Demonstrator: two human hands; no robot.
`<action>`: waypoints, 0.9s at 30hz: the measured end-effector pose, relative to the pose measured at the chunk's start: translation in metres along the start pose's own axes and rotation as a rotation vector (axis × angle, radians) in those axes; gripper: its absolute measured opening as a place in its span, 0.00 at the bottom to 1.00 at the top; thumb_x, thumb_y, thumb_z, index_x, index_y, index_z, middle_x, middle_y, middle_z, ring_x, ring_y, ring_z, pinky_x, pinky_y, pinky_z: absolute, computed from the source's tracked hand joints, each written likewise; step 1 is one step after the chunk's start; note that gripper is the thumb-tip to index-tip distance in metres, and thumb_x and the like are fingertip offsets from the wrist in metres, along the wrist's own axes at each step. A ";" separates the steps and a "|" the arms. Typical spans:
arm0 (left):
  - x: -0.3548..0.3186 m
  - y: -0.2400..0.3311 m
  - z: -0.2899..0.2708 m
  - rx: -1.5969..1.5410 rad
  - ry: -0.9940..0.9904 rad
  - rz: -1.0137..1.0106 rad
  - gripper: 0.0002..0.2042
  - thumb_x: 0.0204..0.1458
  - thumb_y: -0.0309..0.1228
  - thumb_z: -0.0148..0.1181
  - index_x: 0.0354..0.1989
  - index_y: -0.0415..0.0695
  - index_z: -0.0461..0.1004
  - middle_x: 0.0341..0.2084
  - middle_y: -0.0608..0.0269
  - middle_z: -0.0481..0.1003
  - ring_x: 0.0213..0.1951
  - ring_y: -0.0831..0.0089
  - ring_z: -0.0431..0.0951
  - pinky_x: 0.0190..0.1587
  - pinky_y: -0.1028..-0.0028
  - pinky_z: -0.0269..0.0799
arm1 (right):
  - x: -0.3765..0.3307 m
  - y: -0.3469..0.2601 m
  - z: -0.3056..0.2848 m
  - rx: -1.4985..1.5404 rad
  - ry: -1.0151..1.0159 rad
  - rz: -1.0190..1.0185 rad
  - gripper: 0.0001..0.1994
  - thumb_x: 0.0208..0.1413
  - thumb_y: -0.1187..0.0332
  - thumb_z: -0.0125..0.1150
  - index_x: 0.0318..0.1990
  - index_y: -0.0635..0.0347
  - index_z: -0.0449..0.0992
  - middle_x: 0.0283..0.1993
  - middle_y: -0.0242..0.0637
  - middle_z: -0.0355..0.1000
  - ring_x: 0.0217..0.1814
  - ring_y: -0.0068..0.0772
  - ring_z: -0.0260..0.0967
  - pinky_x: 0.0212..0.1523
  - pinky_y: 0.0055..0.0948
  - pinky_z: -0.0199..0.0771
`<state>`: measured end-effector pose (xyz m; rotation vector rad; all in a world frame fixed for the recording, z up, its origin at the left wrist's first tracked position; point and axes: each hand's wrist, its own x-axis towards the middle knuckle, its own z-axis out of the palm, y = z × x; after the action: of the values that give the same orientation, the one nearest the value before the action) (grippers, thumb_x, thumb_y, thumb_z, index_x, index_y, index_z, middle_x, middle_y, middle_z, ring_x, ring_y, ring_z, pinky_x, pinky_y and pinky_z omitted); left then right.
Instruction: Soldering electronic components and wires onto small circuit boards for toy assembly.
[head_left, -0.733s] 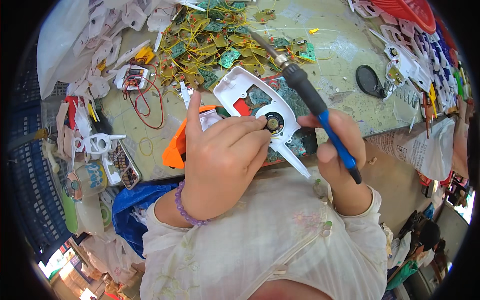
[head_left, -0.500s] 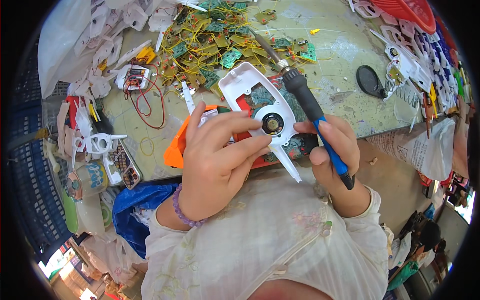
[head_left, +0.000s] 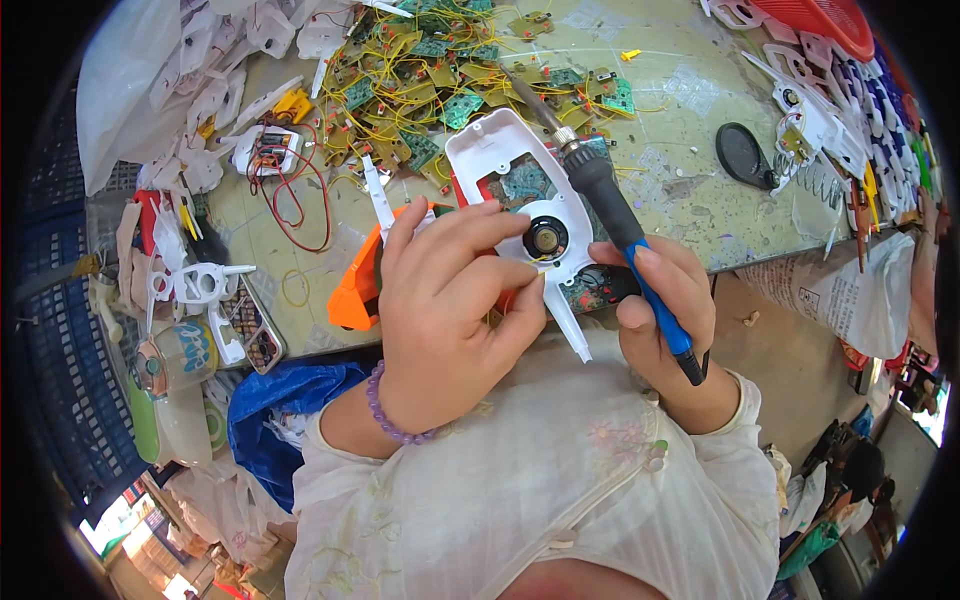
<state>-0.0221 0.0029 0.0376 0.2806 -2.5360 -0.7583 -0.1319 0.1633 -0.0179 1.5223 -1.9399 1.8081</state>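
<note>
My left hand grips a white plastic toy shell with a small round speaker set in it, holding it up near the table's front edge. An orange plastic part shows under my left fingers. My right hand is closed around a soldering iron with a black and blue handle. Its metal tip points up and left, past the shell's far edge toward the pile of boards. A green circuit board sits inside the shell.
A heap of green circuit boards with yellow wires covers the table's far middle. White plastic parts lie at the left, a black oval piece and more white parts at the right, a red basket at the far right corner.
The white shell has tilted and shifted slightly in my left hand. My right hand has drawn the soldering iron a little lower and nearer to the shell.
</note>
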 end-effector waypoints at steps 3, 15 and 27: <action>0.003 0.002 0.006 0.065 -0.028 0.014 0.05 0.37 0.24 0.64 0.21 0.46 0.73 0.36 0.65 0.78 0.45 0.64 0.76 0.58 0.53 0.56 | 0.000 0.000 0.000 0.034 0.027 0.022 0.25 0.48 0.66 0.67 0.54 0.63 0.69 0.45 0.48 0.74 0.43 0.38 0.72 0.40 0.27 0.74; 0.002 0.004 0.007 0.129 -0.054 -0.009 0.06 0.37 0.25 0.64 0.20 0.46 0.71 0.34 0.69 0.79 0.45 0.68 0.76 0.59 0.50 0.52 | 0.000 -0.006 -0.059 0.140 0.356 0.023 0.17 0.63 0.54 0.43 0.36 0.61 0.67 0.24 0.39 0.66 0.22 0.30 0.62 0.23 0.30 0.61; 0.004 0.002 0.009 0.126 -0.050 0.002 0.07 0.37 0.25 0.65 0.19 0.46 0.70 0.33 0.70 0.78 0.43 0.67 0.77 0.57 0.47 0.54 | 0.004 -0.019 -0.069 0.151 0.168 -0.144 0.17 0.62 0.56 0.46 0.32 0.63 0.67 0.18 0.33 0.63 0.12 0.25 0.55 0.13 0.27 0.49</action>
<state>-0.0299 0.0077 0.0332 0.3047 -2.6356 -0.6131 -0.1579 0.2186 0.0188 1.4550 -1.6100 1.9865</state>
